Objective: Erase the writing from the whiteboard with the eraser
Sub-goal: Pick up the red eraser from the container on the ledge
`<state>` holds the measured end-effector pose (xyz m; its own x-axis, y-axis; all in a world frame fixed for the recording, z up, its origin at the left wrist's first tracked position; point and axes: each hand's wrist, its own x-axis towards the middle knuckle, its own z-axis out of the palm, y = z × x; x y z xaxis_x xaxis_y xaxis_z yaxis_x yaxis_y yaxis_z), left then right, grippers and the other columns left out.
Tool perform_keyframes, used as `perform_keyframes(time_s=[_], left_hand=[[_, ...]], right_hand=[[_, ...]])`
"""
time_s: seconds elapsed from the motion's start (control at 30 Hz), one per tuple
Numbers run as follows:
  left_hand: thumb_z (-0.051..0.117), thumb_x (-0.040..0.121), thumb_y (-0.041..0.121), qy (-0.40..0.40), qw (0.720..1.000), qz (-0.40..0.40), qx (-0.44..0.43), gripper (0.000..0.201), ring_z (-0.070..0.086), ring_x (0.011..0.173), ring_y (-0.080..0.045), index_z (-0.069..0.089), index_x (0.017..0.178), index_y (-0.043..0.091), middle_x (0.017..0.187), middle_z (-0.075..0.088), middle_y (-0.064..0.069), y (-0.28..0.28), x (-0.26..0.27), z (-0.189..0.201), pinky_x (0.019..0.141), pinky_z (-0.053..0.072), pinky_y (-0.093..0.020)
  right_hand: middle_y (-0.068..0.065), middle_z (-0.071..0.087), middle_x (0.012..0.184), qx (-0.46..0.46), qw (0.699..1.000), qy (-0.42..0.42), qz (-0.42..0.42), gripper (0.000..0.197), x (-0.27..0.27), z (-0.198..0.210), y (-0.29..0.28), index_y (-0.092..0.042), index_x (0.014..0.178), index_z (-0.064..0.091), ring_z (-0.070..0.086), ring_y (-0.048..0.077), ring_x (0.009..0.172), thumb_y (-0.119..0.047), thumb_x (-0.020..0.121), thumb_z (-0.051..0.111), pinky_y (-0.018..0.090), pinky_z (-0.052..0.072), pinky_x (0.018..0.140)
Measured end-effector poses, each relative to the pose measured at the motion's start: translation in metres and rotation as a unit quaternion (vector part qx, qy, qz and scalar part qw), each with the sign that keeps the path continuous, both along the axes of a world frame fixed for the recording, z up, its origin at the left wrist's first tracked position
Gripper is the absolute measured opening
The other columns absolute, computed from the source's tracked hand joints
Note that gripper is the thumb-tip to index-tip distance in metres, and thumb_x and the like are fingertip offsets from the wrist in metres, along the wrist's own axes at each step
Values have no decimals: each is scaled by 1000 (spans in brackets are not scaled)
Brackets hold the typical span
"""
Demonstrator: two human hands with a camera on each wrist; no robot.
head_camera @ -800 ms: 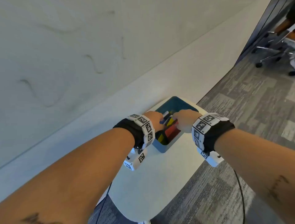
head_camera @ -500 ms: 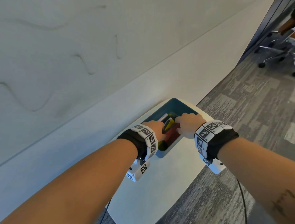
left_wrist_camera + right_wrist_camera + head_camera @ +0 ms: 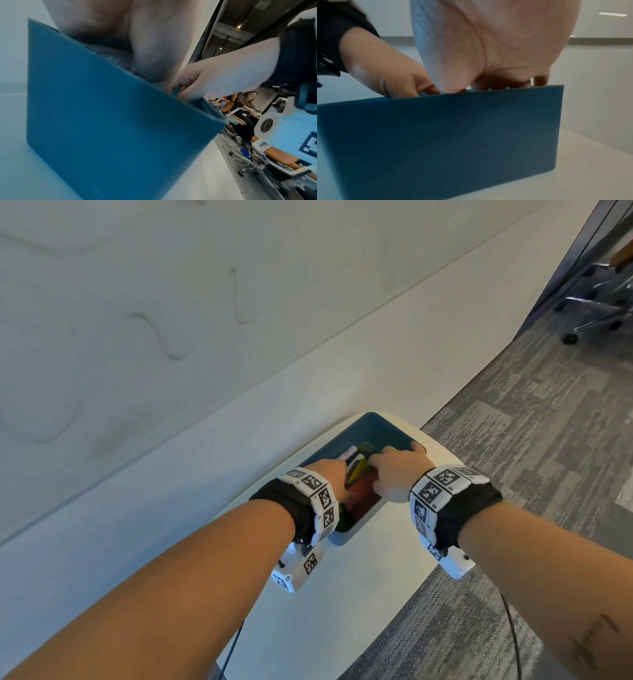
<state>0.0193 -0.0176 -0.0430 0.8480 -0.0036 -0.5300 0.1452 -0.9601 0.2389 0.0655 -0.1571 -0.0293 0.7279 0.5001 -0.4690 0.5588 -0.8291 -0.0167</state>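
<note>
So far nothing on the whiteboard [image 3: 144,313] looks wiped: the wavy marker lines [image 3: 161,337] run across it untouched, and by my reading the task is at its very start, the fetching of the eraser. Both hands are dipped into a teal bin [image 3: 387,428] standing on the white tabletop [image 3: 308,621] just below the board. The left hand [image 3: 334,477] reaches in among the coloured items [image 3: 359,470], markers perhaps, its fingers curled downward; whether they pinch anything I cannot tell. The right hand [image 3: 399,470] is also curled over the contents, its fingertips hidden behind the bin wall in the right wrist view, so its grip is likewise unclear. The eraser itself cannot be picked out; presumably it lies somewhere in the bin.

Everything remains: find it, lift it, wipe the lines. For room, the bin's rim hems the fingers in closely, and the two hands crowd each other inside it. Above the bin the way is open, and the board stands right behind. The tabletop ends near the right wrist, with carpet [image 3: 531,440] beyond.
</note>
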Motion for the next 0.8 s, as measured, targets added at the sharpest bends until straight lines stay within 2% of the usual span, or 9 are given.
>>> perform_keyframes(time_s=[0.13, 0.23, 0.3, 0.4, 0.47, 0.53, 0.6, 0.7, 0.8], left_hand=[[62, 87, 38, -13, 1000, 5, -12, 29, 58, 81, -23, 55, 90, 10, 97, 61, -11, 4, 2, 3, 70, 44, -31], [58, 90, 33, -31, 997, 26, -60, 26, 64, 86, -28, 58, 92, 7, 93, 63, -13, 10, 3, 11, 76, 48, -35], [55, 92, 31, -40, 995, 34, -79, 25, 64, 90, -29, 58, 91, 7, 97, 66, -14, 13, 3, 16, 80, 48, -36], [52, 95, 30, -51, 993, 56, -91, 31, 64, 94, -30, 60, 103, 1, 99, 65, -16, 20, 2, 24, 84, 48, -37], [50, 96, 27, -55, 992, 60, -97, 31, 65, 91, -31, 64, 94, 0, 91, 66, -16, 25, 2, 30, 79, 47, -35], [48, 97, 24, -71, 991, 60, -98, 28, 65, 89, -31, 65, 89, 3, 88, 65, -16, 32, 0, 36, 75, 46, -34], [46, 98, 22, -100, 988, 68, -98, 24, 64, 89, -28, 64, 94, 6, 92, 63, -15, 36, -6, 40, 76, 46, -34], [45, 99, 24, -160, 977, 100, -104, 27, 60, 98, -26, 61, 112, 7, 110, 59, -15, 39, -16, 44, 83, 47, -34], [44, 98, 29, -193, 969, 109, -110, 29, 57, 99, -24, 58, 115, 11, 117, 53, -12, 42, -27, 52, 87, 48, -35]], right_hand=[[5, 47, 127, 13, 1000, 6, -1, 40, -1, 0, 3, -23, 131, 43, 51, 24, 117, -26, 91, 43, 53, 3, 116], [6, 48, 126, 32, 999, 1, -6, 48, 1, -4, 3, -23, 133, 40, 51, 28, 116, -25, 86, 50, 52, 6, 116], [6, 48, 126, 48, 999, -14, -7, 56, 1, -6, 3, -23, 134, 37, 49, 31, 118, -27, 82, 57, 52, 12, 116], [5, 47, 123, 77, 996, -36, -2, 64, -1, -5, 6, -24, 132, 36, 47, 31, 117, -27, 76, 67, 50, 27, 109], [5, 45, 124, 106, 993, -56, 5, 64, -2, -2, 7, -25, 132, 36, 47, 29, 116, -26, 76, 69, 46, 37, 100], [4, 43, 127, 137, 988, -74, 17, 61, -4, 3, 7, -25, 133, 36, 45, 28, 117, -26, 81, 67, 42, 42, 92], [3, 41, 130, 156, 983, -88, 37, 61, -6, 7, 8, -23, 135, 36, 43, 26, 120, -28, 83, 67, 41, 43, 91], [2, 41, 132, 173, 979, -101, 46, 60, -9, 13, 11, -20, 134, 39, 42, 24, 123, -29, 82, 69, 39, 43, 93], [2, 41, 132, 184, 977, -98, 46, 63, -14, 22, 10, -20, 136, 38, 42, 25, 122, -30, 82, 68, 41, 43, 95]])
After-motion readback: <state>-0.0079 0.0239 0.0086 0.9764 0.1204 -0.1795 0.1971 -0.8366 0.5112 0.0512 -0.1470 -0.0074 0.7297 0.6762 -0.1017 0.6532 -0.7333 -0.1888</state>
